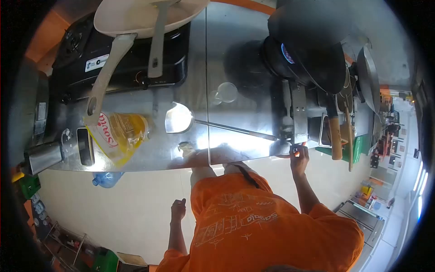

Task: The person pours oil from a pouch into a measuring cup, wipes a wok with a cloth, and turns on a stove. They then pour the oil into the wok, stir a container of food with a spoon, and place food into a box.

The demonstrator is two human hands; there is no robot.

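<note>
My right hand (299,159) is at the counter's front edge, its fingers closed round a stove knob (297,148) that they partly hide. Behind it, a dark wok (312,54) with a wooden handle (334,138) tilts over a burner, where a blue flame (287,53) burns. My left hand (179,210) hangs beside my body, below the counter, fingers curled with nothing visible in them. A long-handled metal ladle (178,119) lies on the steel counter (181,152), its handle pointing towards the knob.
A cream pan (122,20) with a grey spatula (157,50) rests over a black gas stove (172,75). A yellow oil pouch (124,133) and a phone (85,146) lie at the counter's left front. A blue-tinted bottle (107,179) shows below the edge.
</note>
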